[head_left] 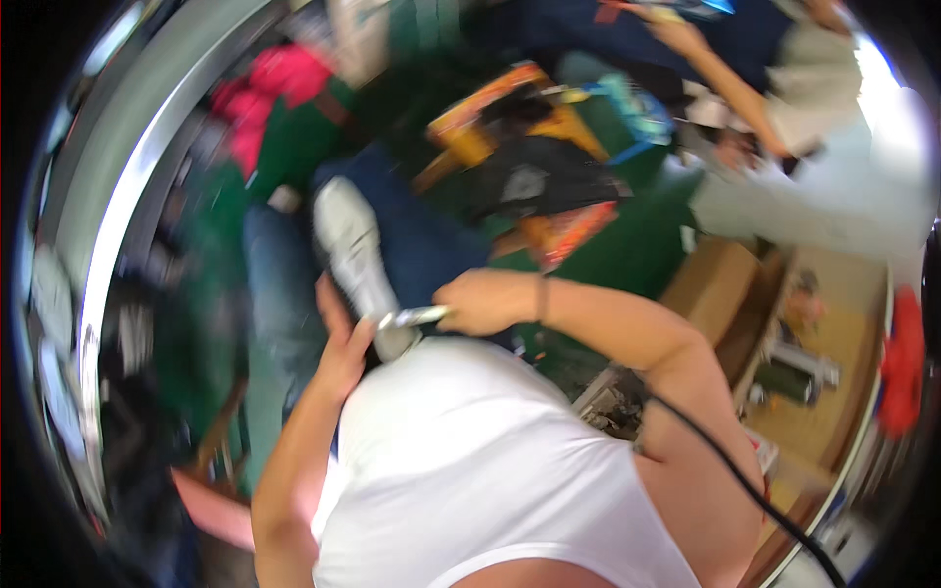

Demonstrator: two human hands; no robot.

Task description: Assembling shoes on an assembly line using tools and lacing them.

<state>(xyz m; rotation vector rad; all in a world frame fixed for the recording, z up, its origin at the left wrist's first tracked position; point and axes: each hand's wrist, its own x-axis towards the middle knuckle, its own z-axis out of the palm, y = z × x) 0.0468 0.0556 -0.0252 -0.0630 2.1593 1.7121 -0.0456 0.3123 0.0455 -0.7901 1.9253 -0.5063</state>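
Note:
A white shoe (pixel 351 235) lies across my lap, its toe pointing away from me and its near end close to my white shirt. My left hand (pixel 342 345) is closed round the side of this near end, the fingers partly hidden by the shoe. In my right hand (pixel 488 301) is a short, shiny, light-coloured tool (pixel 421 316), gripped by one end. The tool's other end meets or lies just over the near end of the shoe, beside my left thumb. Blur hides what kind of tool it is.
Ahead lie a black cloth bag (pixel 534 176) and orange-yellow boxes (pixel 490 98). A wooden tray (pixel 823 392) with metal parts stands at right, near a black cable (pixel 711 446). Another person's arm (pixel 730 83) reaches in at top right. Pink cloth (pixel 284 78) is at upper left.

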